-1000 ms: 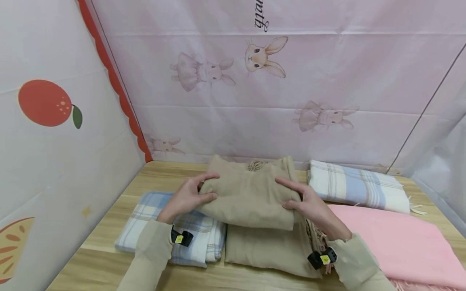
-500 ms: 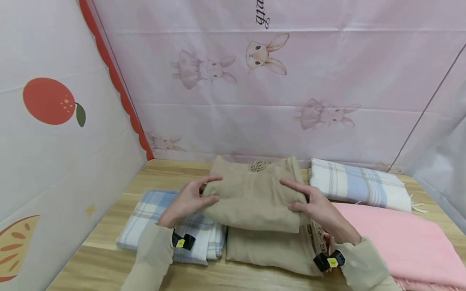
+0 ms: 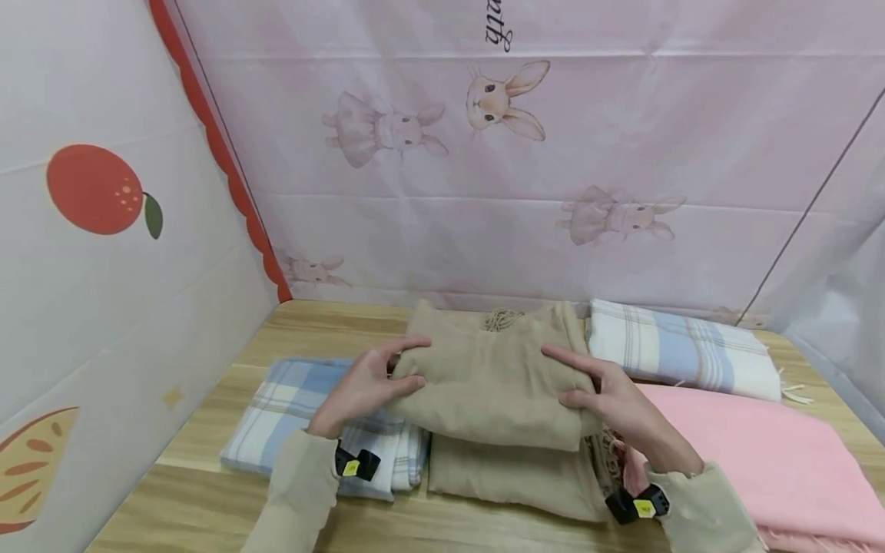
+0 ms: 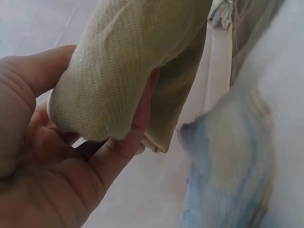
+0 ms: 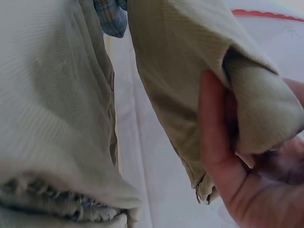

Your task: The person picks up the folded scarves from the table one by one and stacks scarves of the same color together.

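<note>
Both hands hold a folded tan scarf by its two sides in the head view. My left hand grips its left edge, thumb and forefinger on top; in the left wrist view fingers curl under the rolled tan edge. My right hand grips the right edge the same way, and a finger lies along the cloth in the right wrist view. A knot of tan fringe shows at the scarf's far side. Below and in front lies a second folded tan scarf, partly covered by the held one.
A blue and white plaid scarf lies folded at the left, under the left forearm. Another plaid scarf is at the back right, with a pink folded scarf before it. A printed curtain stands behind the wooden table.
Both hands and the held tan scarf have shifted slightly to the right and a little nearer. The grip looks the same, and the other scarves stay put.
</note>
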`<state>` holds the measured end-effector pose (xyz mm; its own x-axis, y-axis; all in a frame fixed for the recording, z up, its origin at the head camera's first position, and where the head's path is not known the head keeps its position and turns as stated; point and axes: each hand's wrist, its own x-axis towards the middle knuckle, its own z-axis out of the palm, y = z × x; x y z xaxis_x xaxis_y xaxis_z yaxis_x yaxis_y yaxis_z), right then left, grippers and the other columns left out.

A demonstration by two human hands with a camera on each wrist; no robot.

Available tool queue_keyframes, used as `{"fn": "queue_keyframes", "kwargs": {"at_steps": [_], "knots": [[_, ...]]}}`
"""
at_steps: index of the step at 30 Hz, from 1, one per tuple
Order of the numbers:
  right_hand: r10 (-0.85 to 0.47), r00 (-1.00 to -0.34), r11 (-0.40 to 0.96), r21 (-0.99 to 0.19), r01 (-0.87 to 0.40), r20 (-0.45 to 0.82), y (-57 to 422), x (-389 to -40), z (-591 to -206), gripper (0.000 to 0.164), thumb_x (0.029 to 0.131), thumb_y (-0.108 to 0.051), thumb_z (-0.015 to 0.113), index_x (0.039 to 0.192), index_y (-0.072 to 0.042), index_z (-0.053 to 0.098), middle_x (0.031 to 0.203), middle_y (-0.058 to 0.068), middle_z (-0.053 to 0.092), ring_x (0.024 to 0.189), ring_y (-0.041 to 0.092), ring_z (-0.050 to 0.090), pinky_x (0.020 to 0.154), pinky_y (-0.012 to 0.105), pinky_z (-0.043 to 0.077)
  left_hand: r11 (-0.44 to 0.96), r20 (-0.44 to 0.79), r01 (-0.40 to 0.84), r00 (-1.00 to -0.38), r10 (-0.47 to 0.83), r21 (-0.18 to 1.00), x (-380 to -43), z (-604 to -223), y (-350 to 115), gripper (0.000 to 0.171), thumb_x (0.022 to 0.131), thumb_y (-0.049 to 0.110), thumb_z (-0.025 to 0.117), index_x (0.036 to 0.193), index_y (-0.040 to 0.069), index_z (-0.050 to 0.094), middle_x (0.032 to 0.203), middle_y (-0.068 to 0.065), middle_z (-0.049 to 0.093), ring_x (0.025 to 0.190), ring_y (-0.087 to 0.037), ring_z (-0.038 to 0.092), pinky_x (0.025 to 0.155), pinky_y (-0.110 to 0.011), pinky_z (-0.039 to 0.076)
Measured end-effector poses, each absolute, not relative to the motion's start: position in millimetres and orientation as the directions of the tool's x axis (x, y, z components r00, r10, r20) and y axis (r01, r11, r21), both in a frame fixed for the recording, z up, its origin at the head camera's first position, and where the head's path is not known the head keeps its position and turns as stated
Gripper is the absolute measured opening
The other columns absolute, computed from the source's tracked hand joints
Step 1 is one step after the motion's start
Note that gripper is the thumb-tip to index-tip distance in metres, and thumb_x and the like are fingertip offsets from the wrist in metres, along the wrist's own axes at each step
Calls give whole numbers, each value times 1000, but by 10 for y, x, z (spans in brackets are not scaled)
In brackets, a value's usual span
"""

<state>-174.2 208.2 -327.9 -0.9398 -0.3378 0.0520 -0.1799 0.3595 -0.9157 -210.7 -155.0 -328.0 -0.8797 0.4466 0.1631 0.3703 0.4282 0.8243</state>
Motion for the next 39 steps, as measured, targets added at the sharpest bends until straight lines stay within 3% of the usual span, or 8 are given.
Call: {"fn": "queue_keyframes", "kwargs": {"at_steps": [3,9,10,15,21,29,34,39], "knots": [[-333,-942,363,-916,-172,45,2108,-1725,-3289,63,93,-12,70,152,-21,50,161,11,36,148,33,24,112,45,31,422,174,385,-872,457,821,-2091,-3288,-1532,51,96,10,72,144,10,57,57,7,33,47,-8,29,49,-25,34],[-331,-942,332,-929,-164,48,2144,-1672,-3307,62,93,-12,71,151,-22,52,159,12,37,138,24,38,96,21,43,401,130,338,-877,463,851,-2051,-3305,-1493,52,97,11,71,146,8,55,68,2,54,54,-11,44,53,-26,40],[-331,-943,322,-934,-155,43,2149,-1661,-3312,62,93,-12,70,151,-23,52,159,14,37,126,21,50,86,20,49,402,124,332,-878,462,853,-2041,-3308,-1486,52,97,12,71,146,9,55,67,2,54,54,-11,44,53,-26,40],[-341,-939,304,-941,-147,37,2171,-1612,-3351,61,94,-11,70,151,-22,52,158,15,36,103,6,57,76,23,52,414,116,329,-880,460,849,-1986,-3312,-1468,52,97,12,70,147,13,55,56,6,35,45,-10,30,48,-25,34],[-360,-931,290,-941,-177,64,2231,-1568,-3387,61,94,-10,69,152,-15,50,157,21,37,131,20,48,91,23,50,459,126,371,-868,480,807,-1921,-3327,-1420,50,98,13,70,146,16,56,58,7,34,45,-8,27,45,-24,31],[-353,-935,329,-928,-173,49,2275,-1569,-3355,61,94,-11,70,151,-16,51,157,19,39,136,34,41,94,21,46,443,120,372,-858,499,816,-1917,-3331,-1366,50,98,10,69,145,15,57,60,7,28,45,-8,26,46,-24,33],[-392,-915,331,-915,-231,89,2306,-1583,-3368,58,93,-10,70,149,-10,53,154,20,43,134,17,44,96,17,42,460,122,390,-851,510,797,-1880,-3309,-1351,49,96,8,71,143,12,58,64,6,29,49,-8,27,51,-23,33],[-440,-888,323,-899,-296,134,2370,-1595,-3385,54,93,-5,70,144,-1,55,148,26,47,111,0,54,86,18,48,451,127,407,-837,533,794,-1880,-3320,-1318,47,95,8,72,140,9,60,65,6,29,55,-9,29,55,-24,33]]}}
